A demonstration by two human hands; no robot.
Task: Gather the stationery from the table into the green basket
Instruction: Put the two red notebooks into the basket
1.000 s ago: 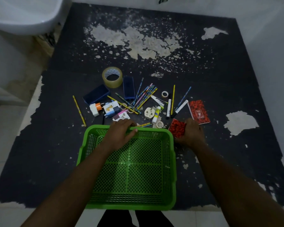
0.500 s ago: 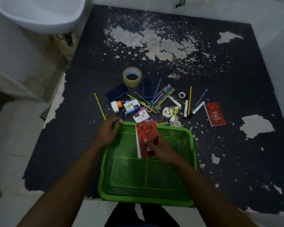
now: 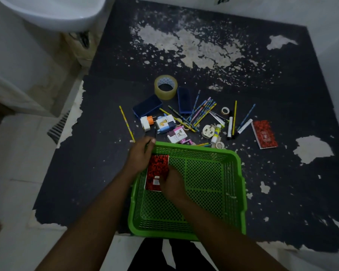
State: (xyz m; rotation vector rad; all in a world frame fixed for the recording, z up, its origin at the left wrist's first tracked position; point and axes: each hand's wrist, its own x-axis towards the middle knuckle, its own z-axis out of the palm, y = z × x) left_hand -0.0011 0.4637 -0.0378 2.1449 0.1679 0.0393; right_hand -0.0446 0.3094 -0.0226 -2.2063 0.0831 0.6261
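The green basket point(image 3: 231, 184) sits at the table's near edge. My left hand point(image 3: 140, 156) grips its far left corner. My right hand point(image 3: 171, 184) holds a red spiral notebook point(image 3: 157, 171) low inside the basket's left side, fingers on its near end. Beyond the basket lie a tape roll point(image 3: 165, 89), two blue boxes point(image 3: 147, 108), several pencils point(image 3: 201, 110), markers point(image 3: 230, 127), a glue bottle point(image 3: 216, 133), small tape rolls point(image 3: 225, 110), plug adapters point(image 3: 146, 123) and small printed boxes point(image 3: 164, 123). A second red notebook point(image 3: 264, 133) lies to the right.
The dark table top point(image 3: 282, 182) is badly peeled, with pale patches. A white basin point(image 3: 53, 12) hangs at the upper left above a tiled floor. A white wall runs along the table's far and right sides.
My right hand picked the red notebook up off the table, carried it left over the basket and lowered it inside. My left hand slid along the far rim to the left corner.
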